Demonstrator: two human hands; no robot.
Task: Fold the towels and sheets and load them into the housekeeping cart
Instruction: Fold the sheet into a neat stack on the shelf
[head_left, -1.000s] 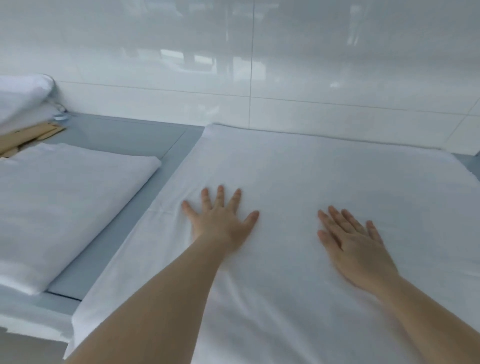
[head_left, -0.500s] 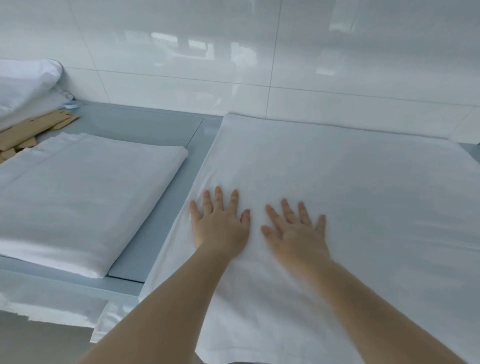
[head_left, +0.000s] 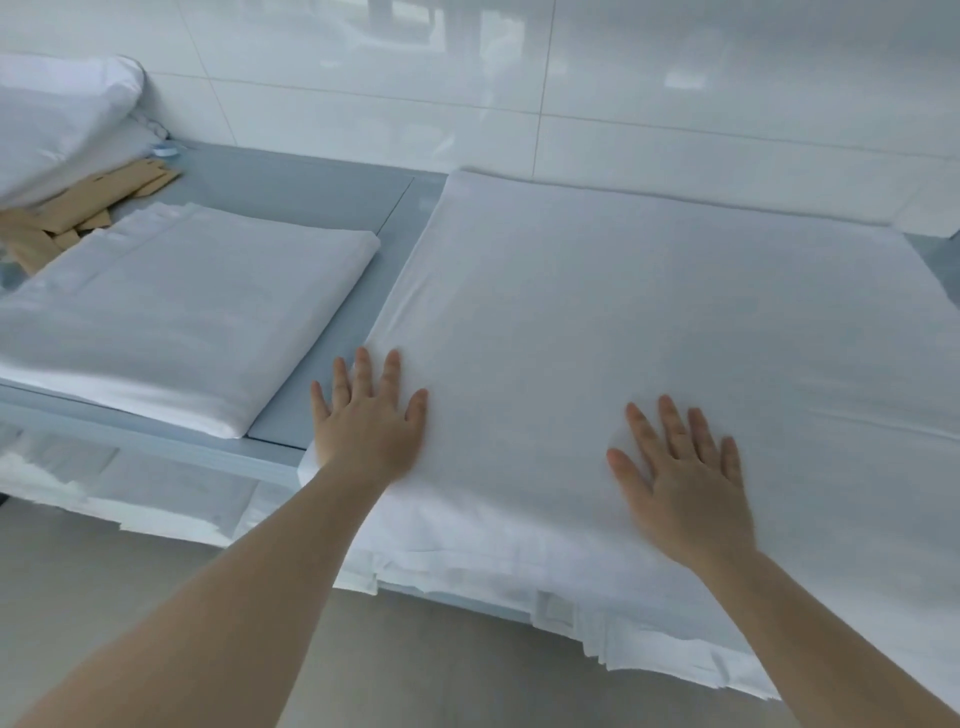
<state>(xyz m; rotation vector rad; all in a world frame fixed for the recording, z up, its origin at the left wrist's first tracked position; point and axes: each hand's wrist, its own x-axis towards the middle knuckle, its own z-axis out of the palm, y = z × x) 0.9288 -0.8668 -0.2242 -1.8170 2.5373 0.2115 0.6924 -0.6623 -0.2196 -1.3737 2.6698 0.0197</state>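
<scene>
Fingers straight and spread, the left hand (head_left: 369, 423) and right hand (head_left: 685, 475) press flat on the half-folded sheet (head_left: 649, 322) near the desk's (head_left: 311, 208) front edge, gripping nothing. Smoothing appears under way; the next fold needs an edge pinched.

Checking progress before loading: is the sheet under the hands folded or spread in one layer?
Folded. The sheet shows several stacked layer edges along its near side, overhanging the table.
</scene>
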